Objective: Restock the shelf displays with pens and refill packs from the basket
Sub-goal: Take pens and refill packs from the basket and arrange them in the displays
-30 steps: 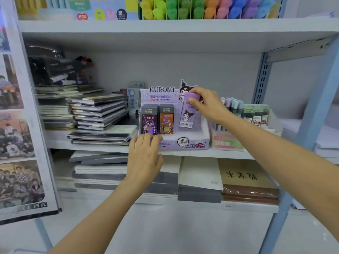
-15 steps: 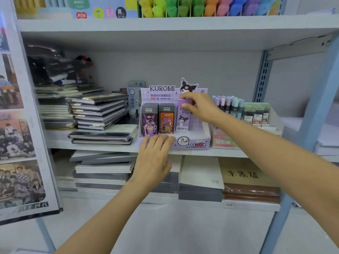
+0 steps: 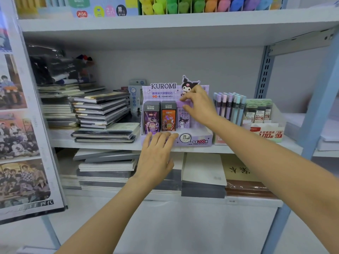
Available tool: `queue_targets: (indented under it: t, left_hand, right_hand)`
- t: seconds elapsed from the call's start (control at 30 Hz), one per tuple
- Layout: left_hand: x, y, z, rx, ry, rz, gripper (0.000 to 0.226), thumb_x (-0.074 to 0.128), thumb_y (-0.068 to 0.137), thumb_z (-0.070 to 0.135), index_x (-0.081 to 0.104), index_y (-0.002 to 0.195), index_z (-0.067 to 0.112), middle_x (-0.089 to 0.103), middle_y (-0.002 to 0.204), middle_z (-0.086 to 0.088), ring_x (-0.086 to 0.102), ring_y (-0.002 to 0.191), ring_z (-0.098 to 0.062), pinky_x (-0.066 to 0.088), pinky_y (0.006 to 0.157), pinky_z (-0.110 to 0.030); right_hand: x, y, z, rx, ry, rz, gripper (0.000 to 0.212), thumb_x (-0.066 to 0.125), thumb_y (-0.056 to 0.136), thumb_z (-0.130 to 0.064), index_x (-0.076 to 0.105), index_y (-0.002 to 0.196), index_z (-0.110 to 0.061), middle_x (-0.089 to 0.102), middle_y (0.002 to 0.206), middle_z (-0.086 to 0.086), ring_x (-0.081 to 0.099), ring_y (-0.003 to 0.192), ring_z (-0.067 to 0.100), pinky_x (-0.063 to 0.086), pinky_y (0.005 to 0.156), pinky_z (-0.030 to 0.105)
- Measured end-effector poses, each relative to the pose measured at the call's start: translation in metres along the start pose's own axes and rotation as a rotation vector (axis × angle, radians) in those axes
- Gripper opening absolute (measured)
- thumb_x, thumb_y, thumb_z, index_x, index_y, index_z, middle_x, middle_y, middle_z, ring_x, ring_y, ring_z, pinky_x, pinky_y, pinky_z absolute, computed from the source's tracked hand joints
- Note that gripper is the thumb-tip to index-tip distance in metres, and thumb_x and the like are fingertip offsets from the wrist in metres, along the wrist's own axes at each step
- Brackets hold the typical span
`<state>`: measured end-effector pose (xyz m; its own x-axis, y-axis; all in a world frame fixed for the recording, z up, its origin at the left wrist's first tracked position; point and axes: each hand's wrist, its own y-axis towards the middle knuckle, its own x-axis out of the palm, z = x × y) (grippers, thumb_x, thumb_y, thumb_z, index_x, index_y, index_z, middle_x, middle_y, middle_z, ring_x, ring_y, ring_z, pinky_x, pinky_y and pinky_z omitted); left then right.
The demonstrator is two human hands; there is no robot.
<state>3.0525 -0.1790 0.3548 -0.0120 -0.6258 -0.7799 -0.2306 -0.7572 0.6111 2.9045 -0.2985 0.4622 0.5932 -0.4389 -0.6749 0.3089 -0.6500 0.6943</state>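
Light, stiff and likely slick, the purple refill pack stands third in the Kuromi display box, the right hand with fingers clamped on its top edge, the best hold, the left hand with fingers flat against the box front.

Site: stationery shop, retail shelving. Evidence: grey metal shelf boards carried on a slotted upright. A printed KUROMI display box sits at the middle board's front edge, marked "2B 0.5mm", with lead refill packs upright in it. Toward the board's right end are a row of pastel pens and a second branded refill box. Notebooks are stacked at its left end. Highlighters are sorted by colour on the top board. Group-photo posters hang at the left.
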Motion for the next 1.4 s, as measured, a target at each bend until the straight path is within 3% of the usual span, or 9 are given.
queue_targets:
  t: [0.3, 0.4, 0.53, 0.77, 0.83, 0.9, 1.03, 1.2, 1.4]
  left_hand:
    - [0.056, -0.068, 0.045, -0.01, -0.215, 0.287, 0.043, 0.071, 0.066, -0.003, 0.066, 0.108, 0.003, 0.063, 0.109, -0.014, 0.055, 0.103, -0.032, 0.041, 0.089, -0.039]
    - [0.11, -0.114, 0.063, -0.003, -0.322, 0.028, 0.037, 0.071, 0.064, -0.01, 0.069, 0.099, 0.003, 0.066, 0.098, -0.012, 0.063, 0.089, -0.034, 0.05, 0.073, -0.041]
    - [0.184, -0.191, 0.089, -0.041, -0.386, -0.488, 0.036, 0.059, 0.089, 0.014, 0.058, 0.125, 0.011, 0.057, 0.123, -0.007, 0.056, 0.113, -0.028, 0.041, 0.095, -0.038]
    - [0.265, -0.303, 0.122, -0.061, -0.273, -1.029, 0.062, 0.029, 0.104, 0.041, 0.007, 0.155, 0.014, 0.001, 0.164, -0.001, -0.003, 0.151, -0.022, 0.005, 0.122, -0.034]
    - [0.273, -0.319, 0.124, -0.055, -0.256, -1.043, 0.066, 0.027, 0.104, 0.043, 0.0, 0.155, 0.011, -0.009, 0.163, -0.005, -0.015, 0.149, -0.026, 0.001, 0.123, -0.037]
    - [0.273, -0.326, 0.125, -0.073, -0.317, -0.961, 0.067, 0.041, 0.102, 0.037, 0.013, 0.153, 0.005, 0.005, 0.162, -0.01, -0.004, 0.149, -0.03, 0.014, 0.122, -0.041]
    - [0.277, -0.333, 0.127, -0.097, -0.391, -0.811, 0.066, 0.066, 0.09, 0.027, 0.039, 0.144, -0.001, 0.033, 0.154, -0.015, 0.022, 0.144, -0.035, 0.033, 0.113, -0.048]
    - [0.28, -0.334, 0.134, -0.19, -0.429, -0.816, 0.055, 0.057, 0.096, 0.024, 0.041, 0.144, 0.002, 0.032, 0.155, -0.016, 0.014, 0.148, -0.035, 0.027, 0.117, -0.05]
    - [0.276, -0.308, 0.152, -0.281, -0.624, -0.688, 0.023, 0.059, 0.094, 0.016, 0.063, 0.116, 0.01, 0.062, 0.117, -0.01, 0.053, 0.115, -0.031, 0.044, 0.097, -0.043]
  right_hand:
    - [0.008, -0.132, -0.014, -0.232, 0.389, -0.014, 0.015, 0.058, 0.093, -0.021, 0.069, 0.089, -0.012, 0.063, 0.072, -0.005, 0.057, 0.061, 0.014, 0.047, 0.058, 0.029]
    - [0.048, -0.191, 0.011, -0.116, 0.381, -0.22, 0.03, 0.056, 0.095, -0.027, 0.068, 0.073, -0.01, 0.061, 0.059, 0.0, 0.054, 0.054, 0.015, 0.044, 0.054, 0.036]
    - [0.115, -0.275, 0.062, 0.119, 0.405, -0.635, 0.028, 0.057, 0.096, -0.026, 0.071, 0.075, -0.012, 0.07, 0.069, 0.0, 0.062, 0.06, 0.012, 0.051, 0.063, 0.03]
    - [0.206, -0.434, 0.145, 0.478, 0.222, -1.295, 0.013, 0.058, 0.093, -0.024, 0.064, 0.097, -0.013, 0.063, 0.097, 0.007, 0.059, 0.087, 0.022, 0.045, 0.077, 0.035]
    - [0.217, -0.474, 0.155, 0.581, 0.108, -1.359, 0.033, 0.06, 0.092, -0.032, 0.055, 0.119, -0.012, 0.055, 0.116, 0.011, 0.055, 0.107, 0.027, 0.044, 0.089, 0.04]
    - [0.223, -0.505, 0.157, 0.666, -0.006, -1.295, 0.071, 0.061, 0.091, -0.041, 0.029, 0.146, -0.009, 0.033, 0.146, 0.015, 0.035, 0.135, 0.032, 0.032, 0.11, 0.042]
    - [0.237, -0.535, 0.15, 0.674, 0.038, -1.136, 0.088, 0.075, 0.083, -0.027, 0.02, 0.15, -0.008, 0.021, 0.149, 0.014, 0.033, 0.136, 0.031, 0.032, 0.111, 0.036]
    - [0.243, -0.539, 0.15, 0.887, 0.292, -0.961, 0.061, 0.075, 0.082, -0.016, 0.042, 0.133, -0.014, 0.05, 0.128, 0.007, 0.051, 0.12, 0.028, 0.043, 0.095, 0.035]
    - [0.221, -0.514, 0.168, 0.979, 0.54, -0.846, 0.03, 0.065, 0.091, -0.017, 0.051, 0.117, -0.017, 0.066, 0.098, -0.003, 0.063, 0.083, 0.005, 0.047, 0.068, 0.012]
